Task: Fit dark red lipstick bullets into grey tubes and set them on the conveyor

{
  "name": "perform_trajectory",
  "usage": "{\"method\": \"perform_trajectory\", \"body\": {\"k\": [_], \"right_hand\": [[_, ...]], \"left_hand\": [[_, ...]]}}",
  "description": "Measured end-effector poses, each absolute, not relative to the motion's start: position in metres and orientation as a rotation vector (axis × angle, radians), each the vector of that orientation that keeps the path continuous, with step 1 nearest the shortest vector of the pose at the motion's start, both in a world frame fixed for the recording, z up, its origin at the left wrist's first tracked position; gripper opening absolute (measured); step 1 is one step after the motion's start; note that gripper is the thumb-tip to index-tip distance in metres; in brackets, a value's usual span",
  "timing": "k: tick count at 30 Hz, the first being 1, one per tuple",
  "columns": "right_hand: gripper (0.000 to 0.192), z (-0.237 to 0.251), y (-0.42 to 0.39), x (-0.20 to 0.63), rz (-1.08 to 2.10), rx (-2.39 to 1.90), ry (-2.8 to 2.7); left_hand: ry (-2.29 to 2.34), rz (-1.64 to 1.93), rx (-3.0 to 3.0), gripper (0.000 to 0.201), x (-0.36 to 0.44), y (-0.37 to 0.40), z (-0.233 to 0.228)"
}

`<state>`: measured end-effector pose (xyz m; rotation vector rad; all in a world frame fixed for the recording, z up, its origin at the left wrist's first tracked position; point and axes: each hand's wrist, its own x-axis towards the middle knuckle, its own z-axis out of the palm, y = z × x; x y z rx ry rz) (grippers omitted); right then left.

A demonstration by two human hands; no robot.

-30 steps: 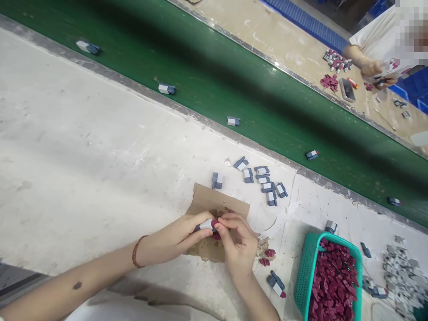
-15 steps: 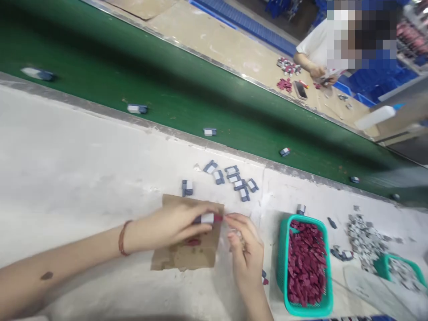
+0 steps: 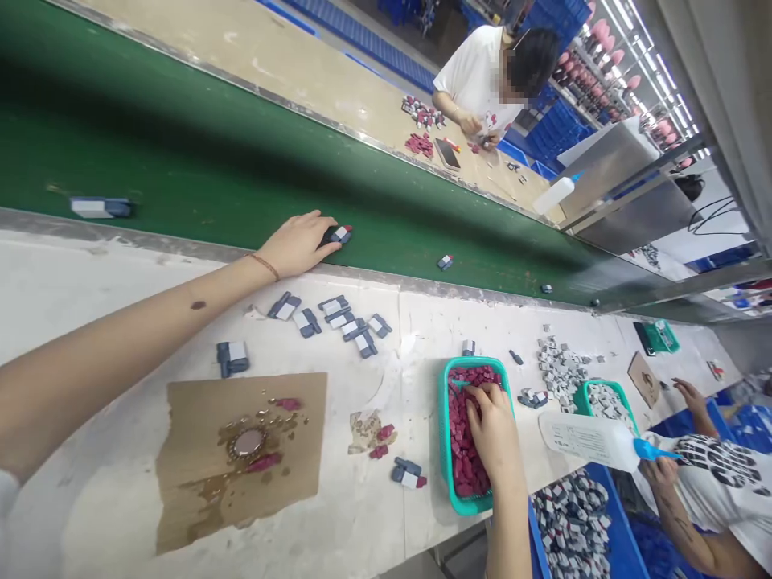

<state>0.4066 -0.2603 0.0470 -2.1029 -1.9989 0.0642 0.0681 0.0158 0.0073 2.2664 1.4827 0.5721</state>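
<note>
My left hand (image 3: 301, 245) reaches over the green belt. Its thumb and fingers close around the back part of a small lipstick-shaped piece (image 3: 342, 234), blue-grey with a white band and a red tip. My right hand (image 3: 493, 422) is down in a turquoise basket (image 3: 446, 450) of dark red pieces (image 3: 474, 482). Its fingers are apart and bent, touching the heap; no piece shows clearly between them. A brown cardboard sheet (image 3: 199, 418) lies in front of me with a wet, glue-like puddle, a round cap-like thing (image 3: 248, 442) and two red pieces (image 3: 265, 462).
Several blue-grey and white pieces (image 3: 353, 326) lie near the green belt (image 3: 386, 233), which carries more. Right of the basket are white parts (image 3: 560, 370) and a white bottle with blue nozzle (image 3: 594, 441). One person (image 3: 482, 88) works across the belt, another (image 3: 712, 482) at right.
My left hand has moved from above the cardboard out to the belt with the lipstick-shaped piece. My right hand has left that piece and moved into the basket. The view has shifted right.
</note>
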Motion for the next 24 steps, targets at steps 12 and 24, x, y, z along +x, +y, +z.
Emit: {"method": "perform_trajectory", "body": {"k": [12, 24], "right_hand": [[0.010, 0.065, -0.243, 0.410, 0.535, -2.087, -1.834], [0.016, 0.067, -0.242, 0.316, 0.981, -1.600, -1.047]], "left_hand": [[1.506, 0.518, 2.021, 0.042, 0.035, -0.020, 0.027], [1.101, 0.752, 0.852, 0.041, 0.005, -0.156, 0.059]]}}
